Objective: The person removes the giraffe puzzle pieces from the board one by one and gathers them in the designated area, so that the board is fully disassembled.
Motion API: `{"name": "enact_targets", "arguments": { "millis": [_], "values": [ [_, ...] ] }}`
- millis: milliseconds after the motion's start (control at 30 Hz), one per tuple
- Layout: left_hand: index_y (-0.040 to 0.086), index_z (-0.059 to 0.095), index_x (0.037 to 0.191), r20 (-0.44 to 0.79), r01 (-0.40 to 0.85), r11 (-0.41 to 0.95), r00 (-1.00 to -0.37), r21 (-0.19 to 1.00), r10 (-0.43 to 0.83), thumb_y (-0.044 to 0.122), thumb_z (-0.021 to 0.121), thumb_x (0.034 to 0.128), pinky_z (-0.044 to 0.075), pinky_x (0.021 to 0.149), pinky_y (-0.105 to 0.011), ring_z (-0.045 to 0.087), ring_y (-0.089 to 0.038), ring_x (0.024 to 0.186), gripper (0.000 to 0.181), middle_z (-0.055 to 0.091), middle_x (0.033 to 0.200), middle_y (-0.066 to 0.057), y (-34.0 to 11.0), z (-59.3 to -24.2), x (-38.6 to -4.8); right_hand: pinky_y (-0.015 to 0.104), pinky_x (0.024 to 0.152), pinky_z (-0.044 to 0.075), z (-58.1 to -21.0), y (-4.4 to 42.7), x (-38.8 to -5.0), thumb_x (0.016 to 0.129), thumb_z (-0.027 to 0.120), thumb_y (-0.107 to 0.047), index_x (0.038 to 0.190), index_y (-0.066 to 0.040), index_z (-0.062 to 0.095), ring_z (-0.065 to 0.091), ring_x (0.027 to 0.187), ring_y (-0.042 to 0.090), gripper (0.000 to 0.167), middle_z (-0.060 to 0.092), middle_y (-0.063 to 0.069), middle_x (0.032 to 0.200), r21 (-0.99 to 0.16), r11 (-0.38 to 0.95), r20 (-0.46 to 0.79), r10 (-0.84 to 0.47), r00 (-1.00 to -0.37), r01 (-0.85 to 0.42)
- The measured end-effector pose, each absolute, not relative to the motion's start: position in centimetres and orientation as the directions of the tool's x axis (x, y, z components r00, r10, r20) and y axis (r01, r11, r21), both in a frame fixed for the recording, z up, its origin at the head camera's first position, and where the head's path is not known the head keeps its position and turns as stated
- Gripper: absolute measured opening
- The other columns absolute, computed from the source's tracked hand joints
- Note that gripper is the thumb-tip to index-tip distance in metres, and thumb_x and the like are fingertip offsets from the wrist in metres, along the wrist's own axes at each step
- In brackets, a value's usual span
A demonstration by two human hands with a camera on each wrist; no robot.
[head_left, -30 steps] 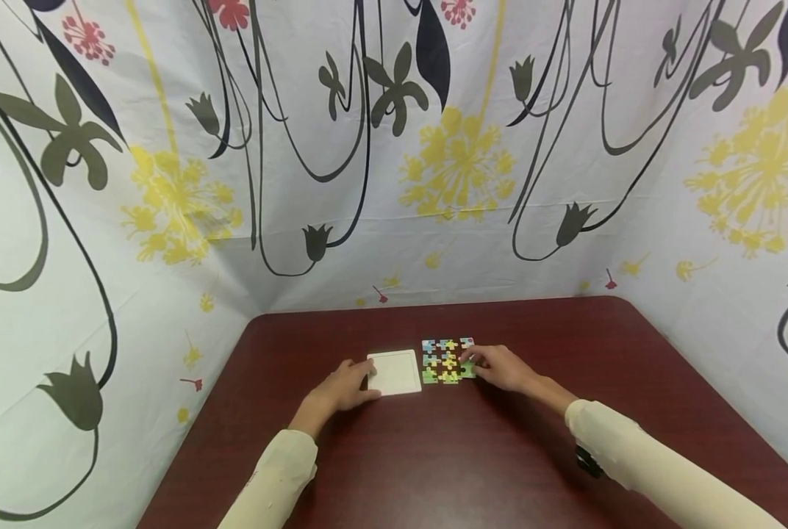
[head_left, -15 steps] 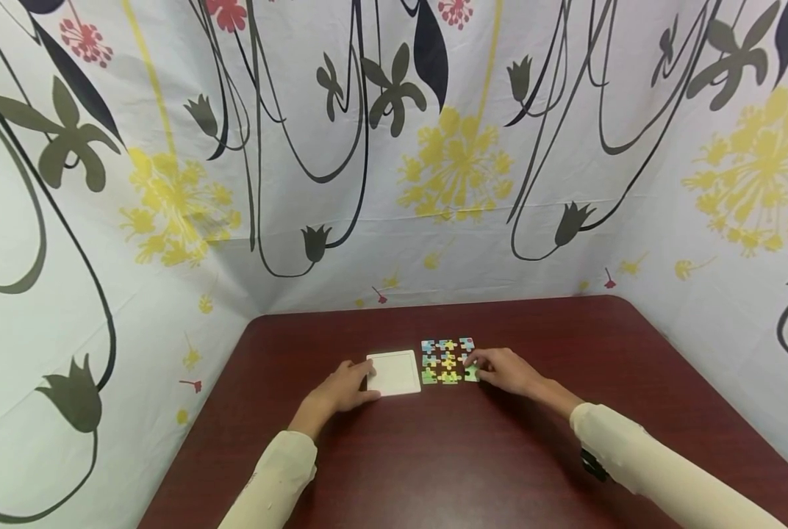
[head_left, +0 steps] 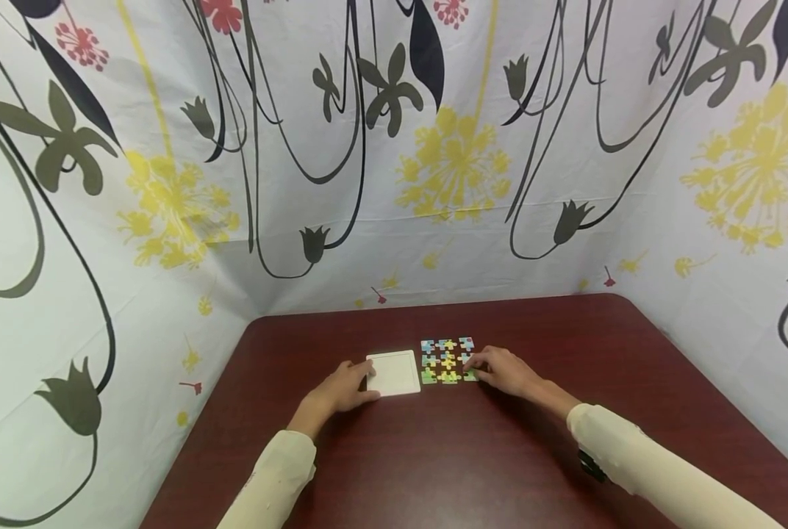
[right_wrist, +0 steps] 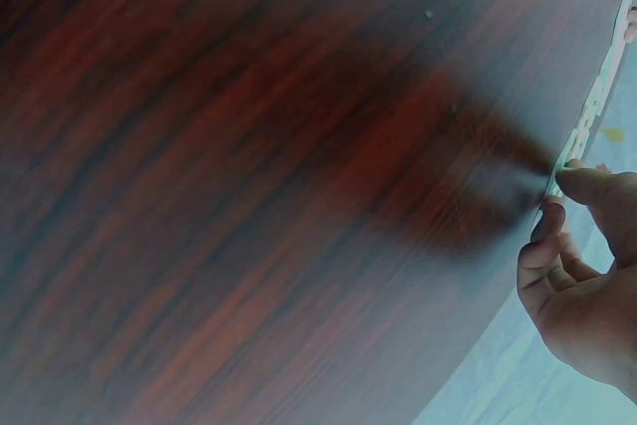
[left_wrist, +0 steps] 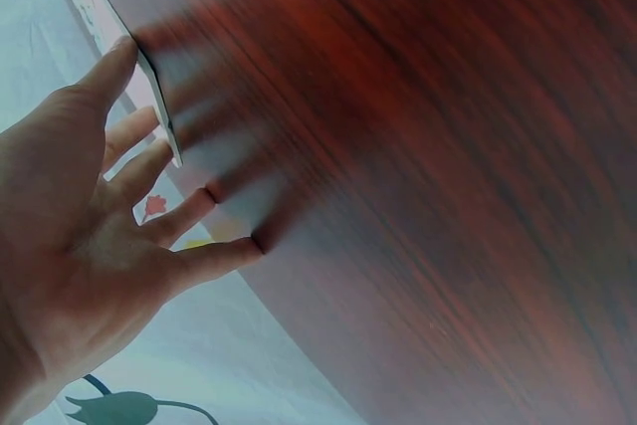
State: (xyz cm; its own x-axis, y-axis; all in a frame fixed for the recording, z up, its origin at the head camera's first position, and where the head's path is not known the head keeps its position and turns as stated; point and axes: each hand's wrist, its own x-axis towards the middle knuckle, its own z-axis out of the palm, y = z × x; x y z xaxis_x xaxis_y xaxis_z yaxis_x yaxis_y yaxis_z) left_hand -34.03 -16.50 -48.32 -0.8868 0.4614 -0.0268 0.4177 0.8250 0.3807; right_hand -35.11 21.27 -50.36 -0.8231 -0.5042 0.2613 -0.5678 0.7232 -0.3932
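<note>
A square white puzzle tray (head_left: 394, 372) lies flat on the table. My left hand (head_left: 344, 386) is at its left side, fingers spread and fairly straight; in the left wrist view the thumb and nearest fingers touch the tray edge (left_wrist: 154, 87), while the other fingertips rest on the table. Just right of the tray, colourful jigsaw pieces (head_left: 448, 361) lie in rows, with a gap before the right-hand column. My right hand (head_left: 505, 371) pinches the green corner jigsaw piece (head_left: 470, 375) at the near right between thumb and finger, down on the table. Its fingers partly cover that piece.
The dark red-brown table (head_left: 407, 455) has rounded far corners. A white cloth (head_left: 381, 272) with printed flowers hangs behind the table and along both sides.
My right hand has slid the green corner piece slightly right and nearer to me, away from the middle column, then a touch back left. The left hand and tray stay put.
</note>
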Motion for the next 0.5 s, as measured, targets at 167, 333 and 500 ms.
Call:
{"name": "enact_targets", "arguments": {
  "millis": [167,333,500],
  "values": [
    [0.011,0.059,0.129,-0.021,0.435,0.811,-0.877,0.391,0.48,0.033,0.076,0.0967,0.048,0.1,-0.058,0.05,-0.041,0.13,0.043,0.063,0.134,-0.016,-16.72,-48.1,-33.95,0.031,0.069,0.049,-50.49,21.13,-35.11,0.098,0.07,-0.004,0.112,-0.014,0.079,0.062,0.091,0.018,0.019,0.071,0.004,0.104,-0.385,0.722,0.266,-0.51,-0.818,-0.575],
    [0.01,0.059,0.13,-0.022,0.442,0.81,-0.873,0.385,0.487,0.033,0.076,0.0968,0.048,0.1,-0.056,0.051,-0.039,0.128,0.044,0.064,0.133,-0.015,-16.87,-48.13,-33.9,0.031,0.071,0.05,-50.76,21.13,-35.14,0.099,0.069,-0.006,0.113,-0.015,0.079,0.063,0.092,0.017,0.019,0.071,0.004,0.108,-0.385,0.722,0.263,-0.511,-0.818,-0.575],
    [0.011,0.059,0.131,-0.032,0.432,0.82,-0.878,0.376,0.478,0.034,0.076,0.097,0.048,0.101,-0.055,0.051,-0.037,0.128,0.045,0.061,0.138,-0.014,-16.92,-48.19,-33.76,0.031,0.072,0.051,-50.94,21.15,-35.02,0.099,0.069,-0.005,0.114,-0.015,0.078,0.062,0.091,0.016,0.02,0.07,0.004,0.107,-0.392,0.711,0.274,-0.515,-0.812,-0.583]
  ]
}}
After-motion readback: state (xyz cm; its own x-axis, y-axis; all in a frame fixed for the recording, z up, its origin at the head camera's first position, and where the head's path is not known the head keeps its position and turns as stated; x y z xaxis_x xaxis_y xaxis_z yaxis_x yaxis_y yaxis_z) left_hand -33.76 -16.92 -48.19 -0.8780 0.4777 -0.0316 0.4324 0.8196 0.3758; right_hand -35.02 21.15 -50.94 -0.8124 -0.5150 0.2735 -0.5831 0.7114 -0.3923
